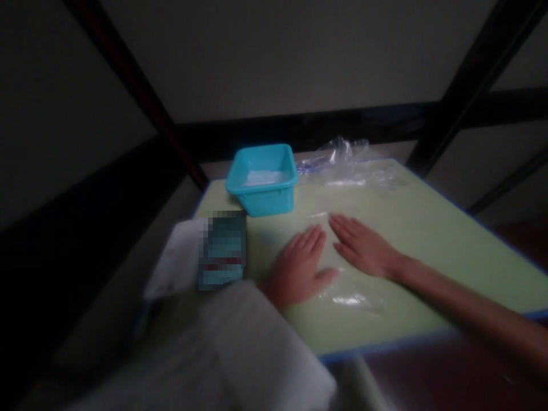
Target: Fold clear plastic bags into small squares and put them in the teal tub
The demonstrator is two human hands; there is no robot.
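My left hand (297,268) lies flat, fingers stretched out, on a clear plastic bag (353,294) spread on the pale green table (428,240). My right hand (362,245) lies flat beside it, fingers together and extended, pressing the same bag; the fingertips of both hands nearly meet. A white sleeve covers my left forearm. Neither hand grips anything.
A turquoise plastic tub (263,177) with something white inside stands at the table's far left. More crumpled clear plastic (346,162) lies behind it to the right. A blurred dark card on a white sheet (180,257) rests at the left edge. Dark frame bars cross behind.
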